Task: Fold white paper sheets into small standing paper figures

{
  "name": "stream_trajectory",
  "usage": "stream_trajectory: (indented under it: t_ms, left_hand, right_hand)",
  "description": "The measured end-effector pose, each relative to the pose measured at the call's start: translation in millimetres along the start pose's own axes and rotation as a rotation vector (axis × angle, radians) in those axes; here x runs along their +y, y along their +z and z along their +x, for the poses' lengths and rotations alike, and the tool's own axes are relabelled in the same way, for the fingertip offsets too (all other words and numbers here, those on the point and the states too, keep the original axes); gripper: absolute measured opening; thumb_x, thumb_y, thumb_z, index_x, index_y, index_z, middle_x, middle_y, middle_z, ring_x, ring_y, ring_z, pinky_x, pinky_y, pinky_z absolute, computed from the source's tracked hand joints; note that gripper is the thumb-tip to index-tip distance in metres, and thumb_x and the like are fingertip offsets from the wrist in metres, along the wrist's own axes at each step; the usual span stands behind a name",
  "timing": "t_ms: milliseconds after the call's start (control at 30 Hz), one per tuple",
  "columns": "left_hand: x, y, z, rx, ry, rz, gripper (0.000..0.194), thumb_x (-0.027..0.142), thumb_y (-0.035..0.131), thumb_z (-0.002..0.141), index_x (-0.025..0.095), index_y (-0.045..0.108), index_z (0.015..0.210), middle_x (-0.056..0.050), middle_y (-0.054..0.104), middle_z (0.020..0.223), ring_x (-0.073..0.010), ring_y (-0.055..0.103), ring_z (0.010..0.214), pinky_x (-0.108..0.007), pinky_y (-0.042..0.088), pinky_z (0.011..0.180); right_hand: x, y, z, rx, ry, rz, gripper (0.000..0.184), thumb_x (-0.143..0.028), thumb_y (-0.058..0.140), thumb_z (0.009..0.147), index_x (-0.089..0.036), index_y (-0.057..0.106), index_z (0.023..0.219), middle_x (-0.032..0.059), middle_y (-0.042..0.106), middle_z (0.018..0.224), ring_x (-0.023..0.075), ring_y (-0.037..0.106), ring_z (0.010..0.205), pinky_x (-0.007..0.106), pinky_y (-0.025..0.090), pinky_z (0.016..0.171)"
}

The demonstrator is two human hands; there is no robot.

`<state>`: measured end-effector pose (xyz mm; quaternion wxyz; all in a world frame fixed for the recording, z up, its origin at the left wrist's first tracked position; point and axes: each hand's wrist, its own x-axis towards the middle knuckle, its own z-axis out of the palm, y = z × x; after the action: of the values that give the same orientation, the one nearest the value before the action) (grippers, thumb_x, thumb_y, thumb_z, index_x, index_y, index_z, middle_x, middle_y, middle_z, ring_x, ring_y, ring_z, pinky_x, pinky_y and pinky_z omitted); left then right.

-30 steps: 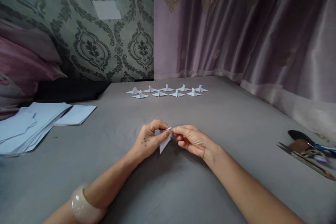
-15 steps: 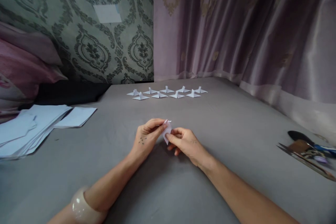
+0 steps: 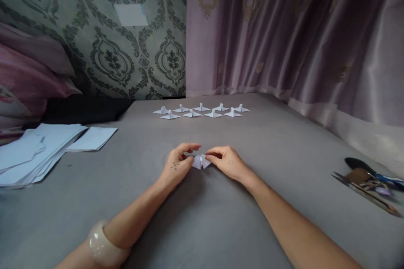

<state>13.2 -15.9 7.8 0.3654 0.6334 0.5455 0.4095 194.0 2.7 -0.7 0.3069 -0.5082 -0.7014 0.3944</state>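
A small folded piece of white paper [image 3: 199,161] is between my two hands, with its pointed sides spread out left and right. My left hand [image 3: 177,164] grips its left side by the thumb, the forefinger stretched out above it. My right hand [image 3: 226,162] pinches the right side between thumb and fingers. Farther back stand several folded paper figures [image 3: 192,114] in two rows, each with a raised middle and flat pointed sides.
Stacked white paper sheets [image 3: 41,155] lie at the left, beside a smaller pile of paper [image 3: 93,139]. Scissors [image 3: 366,193] and other small tools lie at the right edge of the grey surface [image 3: 268,143]. A purple curtain [image 3: 240,42] hangs behind.
The folded paper was held upright and narrow; now its sides are spread apart. My right hand has moved up and right to its right side, and my left forefinger has lifted off it.
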Motion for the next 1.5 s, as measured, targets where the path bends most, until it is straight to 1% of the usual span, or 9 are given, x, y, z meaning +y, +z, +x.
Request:
stream_trajectory:
  t_ms: [133,200,300,467,633,800,1067,1333,1500]
  left_hand:
    - [-8.6,2.4,2.7,-0.071,-0.006,0.094,0.04,0.01,0.048,0.068,0.016,0.066,0.103,-0.005,0.063,0.091,-0.016,0.058,0.08,-0.027,0.046,0.072]
    - [-11.7,2.0,3.7,-0.071,0.0,0.148,0.038,0.012,0.051,0.07,0.016,0.065,0.105,-0.005,0.062,0.089,-0.0163,0.057,0.08,-0.028,0.046,0.073]
    - [-15.0,0.9,4.7,-0.044,0.045,0.23,0.035,0.013,0.052,0.071,0.017,0.065,0.104,-0.004,0.061,0.087,-0.0149,0.057,0.076,-0.027,0.046,0.072]
    - [-17.3,1.7,5.6,-0.015,0.056,0.307,0.035,0.012,0.054,0.072,0.014,0.064,0.105,-0.004,0.059,0.082,-0.0132,0.056,0.07,-0.026,0.046,0.068]
    - [-13.2,3.1,2.8,-0.038,0.027,0.266,0.035,0.019,0.058,0.072,0.015,0.062,0.107,-0.005,0.061,0.09,-0.0116,0.055,0.064,-0.025,0.046,0.065]
    - [-15.3,3.8,3.5,-0.052,0.145,0.253,0.026,0.026,0.062,0.072,0.018,0.066,0.097,-0.005,0.061,0.092,-0.0147,0.056,0.076,-0.025,0.045,0.069]
    - [-12.9,4.5,6.1,-0.083,0.105,0.268,0.018,0.027,0.055,0.077,0.017,0.069,0.081,0.0,0.06,0.064,-0.0131,0.054,0.061,-0.021,0.038,0.055]
    - [-10.3,4.0,5.5,-0.077,0.147,0.375,0.018,0.026,0.055,0.08,0.018,0.071,0.08,-0.002,0.065,0.07,-0.0143,0.055,0.063,-0.023,0.038,0.06]
    - [-14.2,4.6,5.1,-0.087,0.276,0.453,0.018,0.021,0.052,0.082,0.02,0.07,0.08,-0.004,0.066,0.077,-0.0175,0.057,0.074,-0.025,0.04,0.067]
  right_hand:
    - [8.5,1.1,6.7,0.244,-0.095,-0.192,0.022,-0.021,0.056,0.079,-0.02,0.068,0.099,0.0045,0.066,0.1,0.0146,0.059,0.078,0.028,0.044,0.075]
    - [7.7,1.6,3.8,0.292,-0.106,-0.235,0.023,-0.015,0.052,0.079,-0.019,0.066,0.098,0.0048,0.064,0.101,0.0126,0.059,0.074,0.027,0.044,0.072]
    - [0.1,6.0,-5.8,0.25,-0.091,-0.266,0.018,-0.016,0.054,0.077,-0.02,0.064,0.092,0.0027,0.063,0.091,0.0115,0.057,0.069,0.025,0.044,0.068]
    - [-11.4,19.6,-15.4,0.149,-0.084,-0.362,0.015,-0.033,0.064,0.077,-0.021,0.063,0.086,0.0023,0.061,0.088,0.0148,0.057,0.075,0.027,0.041,0.069]
    - [-8.5,16.5,-9.4,0.099,-0.118,-0.402,0.012,-0.022,0.054,0.085,-0.021,0.065,0.083,0.003,0.06,0.087,0.0139,0.056,0.074,0.026,0.04,0.068]
    - [-3.5,10.8,-3.5,0.051,-0.191,-0.308,0.02,-0.015,0.05,0.086,-0.022,0.068,0.09,0.0036,0.063,0.091,0.0145,0.058,0.083,0.026,0.042,0.076]
    - [-3.8,18.3,-5.5,0.149,-0.111,-0.234,0.011,-0.019,0.053,0.082,-0.022,0.062,0.086,0.0008,0.066,0.078,0.0141,0.059,0.071,0.026,0.042,0.067]
    - [-8.9,20.9,-6.3,0.168,-0.161,-0.227,0.014,-0.017,0.05,0.079,-0.02,0.063,0.083,0.0017,0.065,0.082,0.0124,0.058,0.069,0.024,0.042,0.066]
    - [-20.3,22.7,-3.2,0.185,-0.094,-0.174,0.022,-0.034,0.051,0.084,-0.02,0.064,0.074,0.0023,0.068,0.075,0.0147,0.061,0.071,0.024,0.043,0.066]
